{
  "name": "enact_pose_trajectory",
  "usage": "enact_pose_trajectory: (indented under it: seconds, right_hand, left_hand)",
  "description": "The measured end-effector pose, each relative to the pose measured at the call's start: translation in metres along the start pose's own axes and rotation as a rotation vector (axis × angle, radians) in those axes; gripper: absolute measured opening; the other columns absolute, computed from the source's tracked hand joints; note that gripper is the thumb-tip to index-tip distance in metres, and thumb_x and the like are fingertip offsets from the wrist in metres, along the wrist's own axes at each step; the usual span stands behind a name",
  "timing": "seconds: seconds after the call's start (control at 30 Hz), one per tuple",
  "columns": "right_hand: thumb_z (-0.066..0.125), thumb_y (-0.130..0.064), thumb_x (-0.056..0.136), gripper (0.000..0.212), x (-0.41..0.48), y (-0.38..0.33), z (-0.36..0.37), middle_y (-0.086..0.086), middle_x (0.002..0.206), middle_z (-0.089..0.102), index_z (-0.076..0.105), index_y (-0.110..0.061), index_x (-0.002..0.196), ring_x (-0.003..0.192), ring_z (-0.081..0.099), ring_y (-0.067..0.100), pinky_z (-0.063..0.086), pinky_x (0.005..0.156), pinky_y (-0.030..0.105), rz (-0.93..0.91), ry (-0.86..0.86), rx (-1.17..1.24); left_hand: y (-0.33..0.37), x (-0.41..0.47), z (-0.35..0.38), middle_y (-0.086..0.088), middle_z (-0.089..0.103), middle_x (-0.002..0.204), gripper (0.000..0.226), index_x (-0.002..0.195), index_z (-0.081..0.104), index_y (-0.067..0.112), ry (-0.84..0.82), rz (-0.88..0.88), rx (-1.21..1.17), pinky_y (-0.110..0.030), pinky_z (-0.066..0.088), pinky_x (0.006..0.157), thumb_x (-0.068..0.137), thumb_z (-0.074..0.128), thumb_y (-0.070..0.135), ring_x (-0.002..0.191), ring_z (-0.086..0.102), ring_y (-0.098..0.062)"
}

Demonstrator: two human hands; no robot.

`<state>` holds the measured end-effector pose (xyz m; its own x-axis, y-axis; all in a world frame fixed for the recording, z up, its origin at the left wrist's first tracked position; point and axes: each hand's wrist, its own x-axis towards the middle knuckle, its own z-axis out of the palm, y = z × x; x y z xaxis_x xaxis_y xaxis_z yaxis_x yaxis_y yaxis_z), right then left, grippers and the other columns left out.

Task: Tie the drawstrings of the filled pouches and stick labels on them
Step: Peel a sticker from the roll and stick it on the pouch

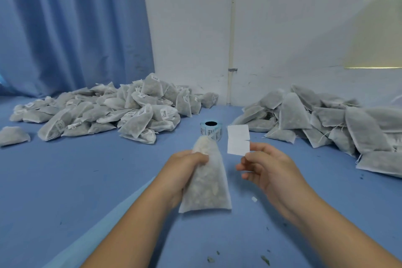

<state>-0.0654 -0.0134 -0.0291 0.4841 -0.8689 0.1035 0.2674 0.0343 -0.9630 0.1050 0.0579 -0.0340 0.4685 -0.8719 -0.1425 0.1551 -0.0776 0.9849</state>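
L hand (187, 164) grips filled pouch (206, 180) by its neck above worktop (87, 180), R hand (264, 165) pinches label strip (238, 140) w/ two blanks; risk: label creases or lands crooked, as pouch face is lumpy & unsupported.

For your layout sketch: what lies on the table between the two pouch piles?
The label roll, standing on end on the blue cloth; head view.
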Motion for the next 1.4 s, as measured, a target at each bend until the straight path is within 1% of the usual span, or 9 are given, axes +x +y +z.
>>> enact_pose_trajectory:
  seconds: [0.13,0.3,0.47,0.53,0.87,1.03,1.17,1.27,1.4]
  right_hand:
    - [0.057,0.001,0.087,0.014,0.004,0.013,-0.003,0.003,0.070,0.067,0.064,-0.005,0.097,0.063,0.064,0.016,0.050,0.057,0.028,0.093,0.033,-0.157]
    - [0.056,-0.004,0.083,0.020,0.010,0.022,0.001,0.010,0.076,0.071,0.064,-0.012,0.099,0.064,0.063,0.022,0.050,0.067,0.040,0.169,0.037,-0.355]
    - [0.056,-0.003,0.078,0.025,0.030,0.026,0.023,0.009,0.087,0.069,0.061,-0.016,0.099,0.066,0.063,0.018,0.057,0.073,0.038,0.137,0.044,-0.457]
    - [0.058,-0.006,0.077,0.026,0.045,0.026,0.031,0.007,0.090,0.067,0.058,-0.019,0.099,0.070,0.064,0.019,0.057,0.079,0.041,0.121,0.062,-0.537]
    - [0.057,-0.010,0.084,0.033,0.099,0.034,0.069,0.010,0.106,0.061,0.046,-0.013,0.115,0.088,0.055,0.023,0.036,0.058,0.027,-0.086,0.003,-1.183]
    - [0.055,-0.008,0.083,0.044,0.098,0.042,0.080,0.007,0.111,0.058,0.044,-0.013,0.126,0.091,0.049,0.020,0.036,0.069,0.028,-0.113,-0.052,-1.251]
    - [0.057,-0.007,0.082,0.049,0.098,0.045,0.084,0.005,0.113,0.058,0.044,-0.014,0.129,0.099,0.052,0.021,0.035,0.072,0.025,-0.111,-0.097,-1.218]
    - [0.057,-0.007,0.082,0.049,0.099,0.048,0.085,0.004,0.114,0.058,0.045,-0.015,0.128,0.103,0.053,0.021,0.037,0.071,0.025,-0.100,-0.120,-1.191]
    - [0.057,-0.008,0.082,0.046,0.101,0.051,0.086,0.002,0.109,0.059,0.046,-0.017,0.125,0.095,0.052,0.018,0.036,0.063,0.023,-0.092,-0.151,-1.145]
  left_hand:
    - [0.008,0.002,-0.016,-0.011,0.071,0.072,0.006,0.089,0.068,0.008,0.054,-0.049,-0.105,-0.033,0.057,0.063,0.087,0.064,0.013,0.062,0.068,-0.025]
    - [0.017,0.008,-0.044,-0.007,0.071,0.064,0.010,0.095,0.065,0.008,0.171,-0.081,-0.269,-0.028,0.053,0.042,0.088,0.061,0.015,0.050,0.068,-0.022]
    - [0.014,0.025,-0.065,-0.015,0.067,0.124,0.043,0.128,0.059,0.003,0.172,-0.181,-0.416,-0.035,0.052,0.078,0.088,0.054,0.014,0.099,0.065,-0.029]
    - [0.013,0.032,-0.067,-0.018,0.062,0.132,0.047,0.133,0.056,0.001,0.147,-0.193,-0.453,-0.035,0.050,0.082,0.088,0.051,0.013,0.103,0.062,-0.030]
    - [0.008,0.052,-0.063,-0.019,0.059,0.109,0.028,0.101,0.060,-0.002,-0.044,-0.203,-0.623,-0.031,0.055,0.073,0.077,0.049,0.008,0.103,0.058,-0.029]
    - [0.006,0.055,-0.059,-0.020,0.065,0.101,0.025,0.095,0.063,-0.004,-0.071,-0.220,-0.623,-0.034,0.059,0.069,0.080,0.048,0.008,0.079,0.066,-0.029]
    - [0.005,0.055,-0.059,-0.020,0.063,0.108,0.037,0.106,0.061,-0.003,-0.086,-0.219,-0.668,-0.035,0.055,0.080,0.072,0.050,0.006,0.086,0.065,-0.029]
    - [0.005,0.054,-0.061,-0.023,0.063,0.120,0.033,0.113,0.059,-0.005,-0.096,-0.226,-0.711,-0.034,0.059,0.066,0.086,0.045,0.008,0.093,0.066,-0.031]
    - [0.007,0.052,-0.062,-0.027,0.063,0.122,0.030,0.103,0.062,-0.010,-0.128,-0.247,-0.782,-0.031,0.059,0.049,0.086,0.046,0.009,0.061,0.070,-0.028]
